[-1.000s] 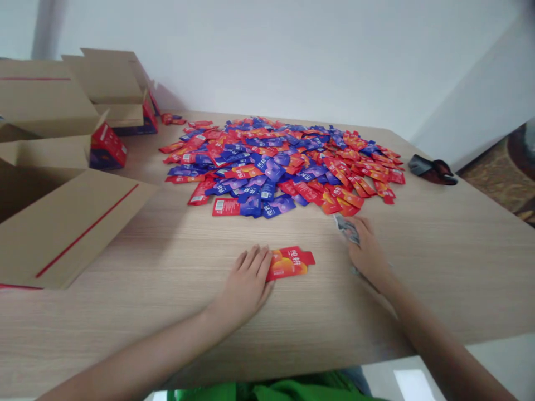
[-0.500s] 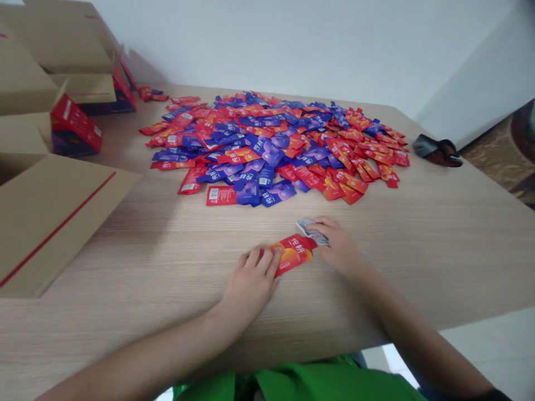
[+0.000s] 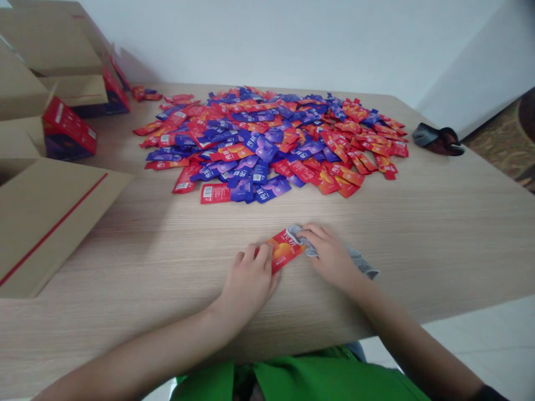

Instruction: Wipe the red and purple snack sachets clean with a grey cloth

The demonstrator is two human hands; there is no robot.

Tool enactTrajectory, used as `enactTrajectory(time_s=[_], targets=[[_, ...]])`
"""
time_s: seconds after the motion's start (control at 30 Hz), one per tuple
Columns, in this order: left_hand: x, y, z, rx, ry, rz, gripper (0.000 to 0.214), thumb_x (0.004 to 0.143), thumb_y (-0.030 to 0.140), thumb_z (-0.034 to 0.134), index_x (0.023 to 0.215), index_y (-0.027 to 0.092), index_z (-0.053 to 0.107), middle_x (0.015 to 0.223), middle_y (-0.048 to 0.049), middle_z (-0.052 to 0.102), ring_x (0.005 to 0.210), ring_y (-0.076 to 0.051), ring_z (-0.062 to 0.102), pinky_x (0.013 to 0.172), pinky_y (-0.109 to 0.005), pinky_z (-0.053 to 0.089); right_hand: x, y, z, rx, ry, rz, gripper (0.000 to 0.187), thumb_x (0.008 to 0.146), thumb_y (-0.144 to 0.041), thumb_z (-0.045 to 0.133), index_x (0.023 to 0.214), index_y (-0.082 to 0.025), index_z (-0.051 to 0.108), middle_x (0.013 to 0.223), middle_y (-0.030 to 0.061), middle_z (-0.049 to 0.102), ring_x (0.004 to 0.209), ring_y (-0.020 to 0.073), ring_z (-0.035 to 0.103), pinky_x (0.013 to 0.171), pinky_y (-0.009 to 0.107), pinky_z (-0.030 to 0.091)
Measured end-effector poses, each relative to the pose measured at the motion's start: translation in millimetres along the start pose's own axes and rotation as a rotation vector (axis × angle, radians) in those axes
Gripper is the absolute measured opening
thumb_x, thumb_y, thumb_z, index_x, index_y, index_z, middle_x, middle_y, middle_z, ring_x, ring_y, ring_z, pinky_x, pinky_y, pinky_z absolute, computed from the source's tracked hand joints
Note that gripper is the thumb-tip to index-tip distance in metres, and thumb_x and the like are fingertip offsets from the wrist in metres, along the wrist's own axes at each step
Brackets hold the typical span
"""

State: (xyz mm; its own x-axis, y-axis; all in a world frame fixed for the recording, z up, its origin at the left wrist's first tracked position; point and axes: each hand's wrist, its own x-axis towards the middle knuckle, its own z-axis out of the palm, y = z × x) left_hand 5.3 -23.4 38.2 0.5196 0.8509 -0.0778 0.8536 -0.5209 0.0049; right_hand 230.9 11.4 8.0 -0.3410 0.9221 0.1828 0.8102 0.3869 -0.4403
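Note:
A red and orange sachet (image 3: 285, 252) lies on the table in front of me. My left hand (image 3: 249, 274) grips its left end, fingers curled over the edge. My right hand (image 3: 329, 253) is closed on a grey cloth (image 3: 363, 264), part of which is pressed on the sachet's right end. The rest of the cloth trails out to the right under my wrist. Beyond both hands spreads a wide pile of red and purple sachets (image 3: 263, 147).
Open cardboard boxes (image 3: 62, 217) stand at the left, one flap reaching over the table (image 3: 175, 234). A dark, shiny strap-like object (image 3: 437, 139) lies at the far right. The white wall (image 3: 267, 44) closes off the back.
My right hand has moved left with the cloth, which now covers the sachet's right end. More of the cloth shows behind the wrist. My left hand keeps its hold.

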Motion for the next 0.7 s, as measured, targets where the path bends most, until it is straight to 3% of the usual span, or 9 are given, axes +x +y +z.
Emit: enactTrajectory(time_s=[0.13,0.23,0.3,0.33,0.4,0.53,0.63,0.7], targets=[[21.9,-13.4,-24.1,-0.101,0.001,0.094,0.039,0.101,0.032,0.036,0.102,0.015,0.071,0.105,-0.0106,0.068,0.093,-0.027,0.062,0.079,-0.044,0.051,3.8,16.4,-12.6,0.090,0.158,0.119,0.037,0.078,-0.006,0.047,0.105,-0.020,0.066,0.110,0.0089,0.065,0.101,0.0245,0.061,0.090,0.041,0.049],[52.8,-27.4,-19.7,-0.170,0.104,0.387,0.031,0.096,0.020,0.045,0.120,0.023,0.065,0.134,-0.0059,0.060,0.121,-0.024,0.053,0.094,-0.040,0.045,1.5,24.2,-21.8,0.185,0.220,0.154,0.026,0.083,-0.013,0.049,0.101,-0.020,0.066,0.103,0.0071,0.066,0.094,0.0223,0.063,0.084,0.037,0.050],[70.2,-32.3,-6.4,-0.167,0.083,0.605,0.040,0.093,0.014,0.048,0.130,0.027,0.059,0.145,-0.0012,0.053,0.135,-0.021,0.043,0.103,-0.037,0.039,-2.3,24.0,-27.0,0.222,0.215,0.161,0.022,0.084,-0.015,0.050,0.098,-0.021,0.066,0.099,0.0061,0.067,0.092,0.0217,0.064,0.083,0.036,0.050],[75.5,-32.5,1.0,-0.145,0.072,0.636,0.043,0.094,0.015,0.048,0.134,0.028,0.056,0.146,0.0000,0.052,0.137,-0.021,0.041,0.105,-0.037,0.037,-4.4,23.0,-29.8,0.231,0.230,0.174,0.021,0.084,-0.016,0.051,0.097,-0.021,0.066,0.098,0.0059,0.067,0.092,0.0216,0.064,0.083,0.036,0.050],[77.3,-28.7,12.8,-0.073,0.069,0.570,0.043,0.096,0.018,0.046,0.138,0.025,0.052,0.145,-0.0015,0.053,0.136,-0.023,0.041,0.105,-0.040,0.037,-8.1,21.7,-36.3,0.236,0.306,0.204,0.019,0.085,-0.018,0.051,0.097,-0.022,0.065,0.098,0.0057,0.066,0.093,0.0217,0.063,0.084,0.037,0.050],[54.4,-15.9,17.5,0.088,0.093,0.184,0.039,0.098,0.022,0.041,0.131,0.012,0.058,0.138,-0.0113,0.057,0.119,-0.031,0.053,0.085,-0.043,0.047,-12.2,29.2,-41.9,0.133,0.501,0.251,0.024,0.091,-0.029,0.049,0.110,-0.022,0.061,0.111,0.0099,0.061,0.106,0.0247,0.058,0.094,0.042,0.047],[33.6,-14.4,11.9,0.114,0.076,-0.025,0.041,0.100,0.033,0.038,0.127,0.011,0.061,0.129,-0.0134,0.061,0.103,-0.030,0.058,0.076,-0.042,0.048,-15.0,39.1,-27.7,-0.074,0.341,0.257,0.045,0.092,-0.041,0.047,0.128,-0.015,0.053,0.133,0.0210,0.047,0.126,0.0341,0.046,0.102,0.052,0.042],[22.8,-18.6,8.5,0.081,0.077,-0.066,0.048,0.100,0.040,0.039,0.135,0.011,0.054,0.127,-0.0131,0.061,0.100,-0.029,0.058,0.076,-0.041,0.049,-16.9,43.9,-14.3,-0.241,0.183,0.244,0.053,0.092,-0.042,0.048,0.133,-0.010,0.049,0.141,0.0254,0.041,0.130,0.0397,0.040,0.102,0.058,0.039]])
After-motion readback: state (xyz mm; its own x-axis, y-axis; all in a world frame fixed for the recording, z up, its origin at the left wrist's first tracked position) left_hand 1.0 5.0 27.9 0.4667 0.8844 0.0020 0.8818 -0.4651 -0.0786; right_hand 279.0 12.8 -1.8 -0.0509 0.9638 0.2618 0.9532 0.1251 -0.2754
